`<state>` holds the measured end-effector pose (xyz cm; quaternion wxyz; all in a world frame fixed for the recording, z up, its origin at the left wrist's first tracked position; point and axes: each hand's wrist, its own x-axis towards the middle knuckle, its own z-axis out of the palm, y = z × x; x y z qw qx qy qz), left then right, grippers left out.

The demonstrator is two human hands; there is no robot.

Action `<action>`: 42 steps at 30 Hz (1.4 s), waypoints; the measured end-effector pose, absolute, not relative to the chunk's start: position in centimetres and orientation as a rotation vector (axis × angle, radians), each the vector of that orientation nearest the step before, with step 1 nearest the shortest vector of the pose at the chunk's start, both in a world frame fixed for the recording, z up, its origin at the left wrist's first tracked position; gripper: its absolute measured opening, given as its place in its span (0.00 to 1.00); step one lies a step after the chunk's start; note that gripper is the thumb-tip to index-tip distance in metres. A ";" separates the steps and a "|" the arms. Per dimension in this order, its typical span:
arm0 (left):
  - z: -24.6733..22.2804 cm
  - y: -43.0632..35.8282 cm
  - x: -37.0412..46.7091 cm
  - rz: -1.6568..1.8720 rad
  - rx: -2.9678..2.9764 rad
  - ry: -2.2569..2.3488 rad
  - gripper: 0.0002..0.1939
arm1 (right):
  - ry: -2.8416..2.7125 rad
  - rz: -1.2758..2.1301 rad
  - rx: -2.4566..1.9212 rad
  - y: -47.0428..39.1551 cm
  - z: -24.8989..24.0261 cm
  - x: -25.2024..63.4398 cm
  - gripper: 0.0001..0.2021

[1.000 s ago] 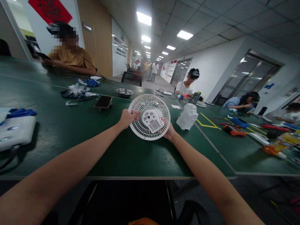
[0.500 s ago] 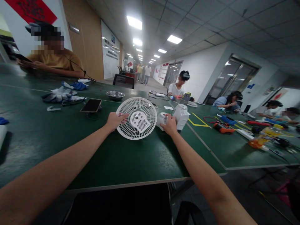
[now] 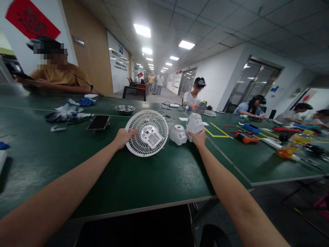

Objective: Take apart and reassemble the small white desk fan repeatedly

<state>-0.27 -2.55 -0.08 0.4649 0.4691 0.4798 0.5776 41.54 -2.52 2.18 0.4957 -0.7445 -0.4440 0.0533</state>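
A round white fan grille point(image 3: 161, 127) with a slotted plate at its centre is tilted toward me. My left hand point(image 3: 122, 137) is closed on its left rim, thumb across the bars. Right of the grille, a small white vented plastic housing point(image 3: 178, 136) stands on the green table. Beside it is a taller white plastic housing point(image 3: 194, 122), gripped low on its right side by my right hand point(image 3: 197, 137). Some of the fingers of both hands are hidden behind the parts they hold.
On the green table point(image 3: 110, 185) lie a phone point(image 3: 98, 122), a metal bowl point(image 3: 124, 109) and gloves point(image 3: 67, 112) to the left. An orange multimeter point(image 3: 246, 138) and a drink bottle point(image 3: 293, 145) are at the right. Several people sit around the tables, including one person point(image 3: 60, 79) at the left.
My right hand has left the small housing and moved right onto the taller one. The small housing now stands alone. My left hand still holds the fan grille; the view has shifted slightly.
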 end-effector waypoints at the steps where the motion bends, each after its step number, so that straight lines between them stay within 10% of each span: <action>1: -0.3 -2.3 -0.4 1.417 1.156 1.176 0.17 | -1.060 0.107 -1.816 -2.3 2.0 41.5 0.41; 42: 0.9 -3.4 0.0 1.400 1.185 1.185 0.13 | -1.021 -0.191 -1.467 -1.5 4.7 44.4 0.38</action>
